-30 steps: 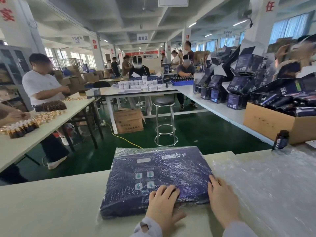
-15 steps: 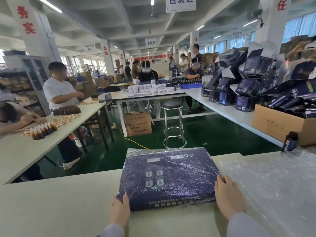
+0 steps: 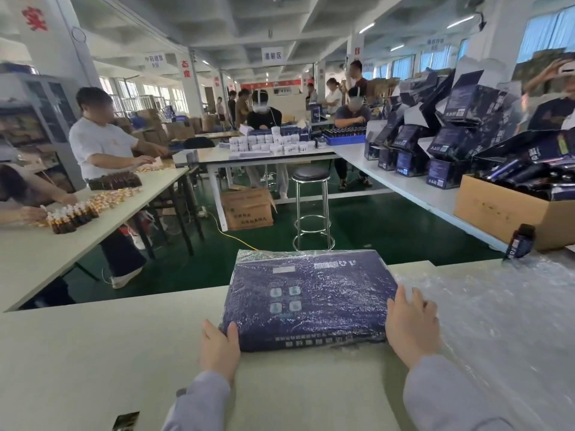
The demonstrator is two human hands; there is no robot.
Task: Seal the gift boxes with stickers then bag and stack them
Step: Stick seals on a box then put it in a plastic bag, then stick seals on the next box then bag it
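Note:
A flat dark blue gift box point(image 3: 308, 300) wrapped in a clear bubble bag lies on the pale table point(image 3: 93, 353) in front of me, its far edge at the table's far rim. My left hand point(image 3: 219, 346) holds the box's near left corner, thumb on top and fingers round the side. My right hand point(image 3: 410, 325) lies against the box's right edge with fingers straight, pressing the side. Both sleeves are grey.
A pile of clear bubble bags point(image 3: 504, 321) covers the table to the right. A small dark bottle point(image 3: 520, 241) stands by a cardboard carton point(image 3: 510, 209) of dark boxes at right. A metal stool point(image 3: 311, 206) stands beyond the table. Other people work at tables to the left and back.
My left hand left the top of the box and moved to its near left corner. The box slid right and squared up. My right hand stayed at the right edge.

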